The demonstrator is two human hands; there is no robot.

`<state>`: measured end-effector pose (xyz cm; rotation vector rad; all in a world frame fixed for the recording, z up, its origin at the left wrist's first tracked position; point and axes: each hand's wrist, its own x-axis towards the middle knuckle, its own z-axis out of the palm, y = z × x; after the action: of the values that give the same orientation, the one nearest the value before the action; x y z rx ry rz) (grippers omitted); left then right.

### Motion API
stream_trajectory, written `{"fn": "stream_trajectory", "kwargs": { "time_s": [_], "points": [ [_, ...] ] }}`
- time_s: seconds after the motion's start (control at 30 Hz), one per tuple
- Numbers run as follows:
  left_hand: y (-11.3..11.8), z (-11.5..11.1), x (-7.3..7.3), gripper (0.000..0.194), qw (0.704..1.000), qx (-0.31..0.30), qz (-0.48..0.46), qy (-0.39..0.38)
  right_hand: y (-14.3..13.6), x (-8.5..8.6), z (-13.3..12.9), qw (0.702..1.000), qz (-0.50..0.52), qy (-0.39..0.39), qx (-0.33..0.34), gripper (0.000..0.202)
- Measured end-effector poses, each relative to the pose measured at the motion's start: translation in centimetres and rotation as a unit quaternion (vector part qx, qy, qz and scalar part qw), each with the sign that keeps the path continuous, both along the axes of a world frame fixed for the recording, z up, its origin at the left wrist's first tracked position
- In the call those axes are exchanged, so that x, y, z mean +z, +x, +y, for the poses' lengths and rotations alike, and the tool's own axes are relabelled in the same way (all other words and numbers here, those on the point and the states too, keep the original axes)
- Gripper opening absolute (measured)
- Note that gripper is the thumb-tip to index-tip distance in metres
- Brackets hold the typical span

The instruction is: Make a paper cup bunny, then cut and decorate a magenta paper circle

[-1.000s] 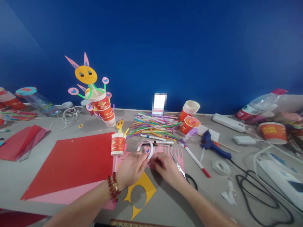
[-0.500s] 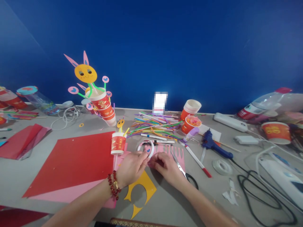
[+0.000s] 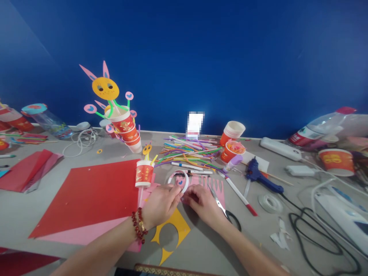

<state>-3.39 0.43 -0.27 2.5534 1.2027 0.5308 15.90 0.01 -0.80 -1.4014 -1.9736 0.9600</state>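
Note:
My left hand (image 3: pixel 161 205) is closed on a roll of tape (image 3: pixel 170 177), a white ring with reddish print on its inner face, held upright. Close beside it, my right hand (image 3: pixel 203 202) has its fingers curled together at the roll's near right side. What lies between those fingertips is hidden. Through the ring shows a blue heart on pink paper. Behind both hands lies fringed pink paper (image 3: pixel 217 186), with scissors (image 3: pixel 220 203) resting on it to the right. Below the hands is a yellow sheet (image 3: pixel 181 226) with a round hole cut out.
Left stand a red sheet (image 3: pixel 94 195), a small decorated paper cup (image 3: pixel 144 174) and a taller cup figure (image 3: pixel 123 126). Pipe cleaners (image 3: pixel 186 150) are heaped behind. On the right lie a red-capped marker (image 3: pixel 240 194), a blue glue gun (image 3: pixel 258 177), clear tape (image 3: pixel 270 203) and a looping black cord (image 3: pixel 299 234).
Both hands keep nearly the same pose; the tape roll has shifted very slightly to the right. The rest of the scene moves a little with the camera.

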Motion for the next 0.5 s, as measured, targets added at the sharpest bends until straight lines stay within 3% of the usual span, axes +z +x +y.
{"fn": "stream_trajectory", "kwargs": {
  "time_s": [0.5],
  "points": [
    [0.0, -0.05, -0.02, 0.027, 1.0, 0.001, -0.012, -0.006, -0.28, 0.4, -0.2, 0.999, -0.026, 0.023, 0.0, 0.014]
  ]
}}
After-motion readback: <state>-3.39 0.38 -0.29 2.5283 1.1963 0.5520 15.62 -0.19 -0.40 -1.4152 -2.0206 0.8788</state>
